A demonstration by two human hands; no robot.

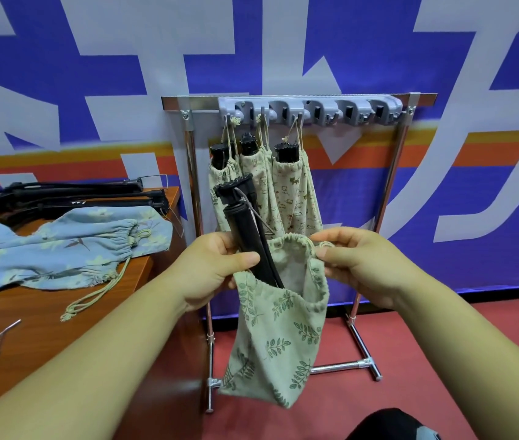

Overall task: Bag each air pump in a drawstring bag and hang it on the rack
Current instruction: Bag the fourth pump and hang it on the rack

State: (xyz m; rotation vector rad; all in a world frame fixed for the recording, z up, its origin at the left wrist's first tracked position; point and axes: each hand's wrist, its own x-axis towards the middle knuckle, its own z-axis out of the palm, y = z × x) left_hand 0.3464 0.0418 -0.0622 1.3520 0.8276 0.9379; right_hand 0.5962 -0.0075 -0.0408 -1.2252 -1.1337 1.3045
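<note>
A black air pump (245, 223) stands tilted with its lower end inside a green leaf-print drawstring bag (277, 341). My left hand (216, 268) grips the pump and the bag's left rim together. My right hand (356, 258) pinches the bag's right rim and cord, which holds the mouth wide. Behind, a metal rack (188, 144) carries a grey hook bar (309, 111). Three bagged pumps (289, 185) hang by their cords from its left hooks, with black handles sticking out of the bags.
On the wooden table (45, 319) at left lie several black pumps (70, 198), blue floral drawstring bags (61, 249) and small metal needles (1, 336). The hook bar's right hooks are free. Red floor lies below, with a blue banner wall behind the rack.
</note>
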